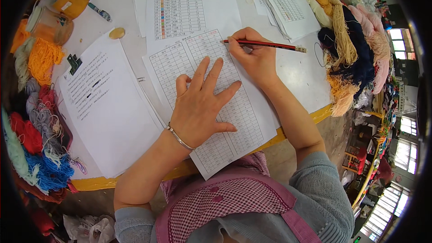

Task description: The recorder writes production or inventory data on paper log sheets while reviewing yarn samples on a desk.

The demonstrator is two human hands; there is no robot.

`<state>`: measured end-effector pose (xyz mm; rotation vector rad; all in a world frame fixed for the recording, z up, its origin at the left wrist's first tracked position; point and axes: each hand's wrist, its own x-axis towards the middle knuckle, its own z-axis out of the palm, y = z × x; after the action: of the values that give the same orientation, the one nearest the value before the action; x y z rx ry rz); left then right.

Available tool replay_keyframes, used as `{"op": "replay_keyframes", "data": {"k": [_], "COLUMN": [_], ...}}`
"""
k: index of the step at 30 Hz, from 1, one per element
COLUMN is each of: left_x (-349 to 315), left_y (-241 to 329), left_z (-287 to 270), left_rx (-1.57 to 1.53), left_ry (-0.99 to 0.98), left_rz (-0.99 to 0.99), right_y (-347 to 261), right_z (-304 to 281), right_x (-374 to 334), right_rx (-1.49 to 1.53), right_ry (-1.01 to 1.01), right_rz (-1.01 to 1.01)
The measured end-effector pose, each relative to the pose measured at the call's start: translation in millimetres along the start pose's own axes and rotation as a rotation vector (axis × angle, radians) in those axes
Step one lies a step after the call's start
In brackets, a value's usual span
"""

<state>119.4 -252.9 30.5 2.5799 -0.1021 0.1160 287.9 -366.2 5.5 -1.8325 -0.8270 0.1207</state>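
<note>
My left hand [201, 101] lies with fingers spread on a printed table sheet [245, 119], whose near corner hangs past the table's front edge. In my right hand [254, 58] is a red and black pencil [270, 44] with an eraser end. Its tip meets the upper right part of that sheet, near the top rows. Beyond it lies another printed list [182, 6] with a column of small coloured squares, partly covered by the sheet under my hands. My left palm hides some of the middle rows.
Clipped papers [114, 121] with a black binder clip [74, 64] lie at left. Yarn skeins [47, 60] are heaped on the left, and more skeins [348, 58] on the right. A glass jar [50, 24] stands far left. Stacked sheets [281, 0] lie at the far right.
</note>
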Motion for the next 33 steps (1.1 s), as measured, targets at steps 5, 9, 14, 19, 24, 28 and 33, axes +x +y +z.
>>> {"op": "replay_keyframes", "data": {"k": [5,9,14,19,24,28,33], "left_x": [-0.1,-1.0,-2.1,-8.7,-25.5,-35.8,-37.2], "left_y": [-0.7,-1.9,-3.7,3.3,-3.3,-18.1,-19.2], "left_z": [-0.5,1.2,4.4,1.5,-26.6,-36.7,-30.7], "left_rx": [-0.007,0.036,0.028,0.069,0.170,0.254,0.263], "left_ry": [0.006,0.004,0.029,0.068,0.081,0.040,0.034], "left_rz": [0.000,-0.005,0.014,0.008,-0.150,-0.225,-0.258], "right_y": [1.3,3.9,2.1,-0.4,1.8,-1.1,-1.1], "right_z": [2.8,2.0,3.7,6.1,2.7,2.9,-1.8], "right_x": [1.2,0.2,-1.1,0.5,1.0,1.7,-3.6], "right_rx": [-0.012,-0.012,0.118,0.157,0.148,0.165,0.182], "right_ry": [0.031,0.024,0.087,0.040,0.029,0.012,0.039], "right_rz": [-0.036,-0.013,0.012,0.072,0.082,0.092,0.059]}}
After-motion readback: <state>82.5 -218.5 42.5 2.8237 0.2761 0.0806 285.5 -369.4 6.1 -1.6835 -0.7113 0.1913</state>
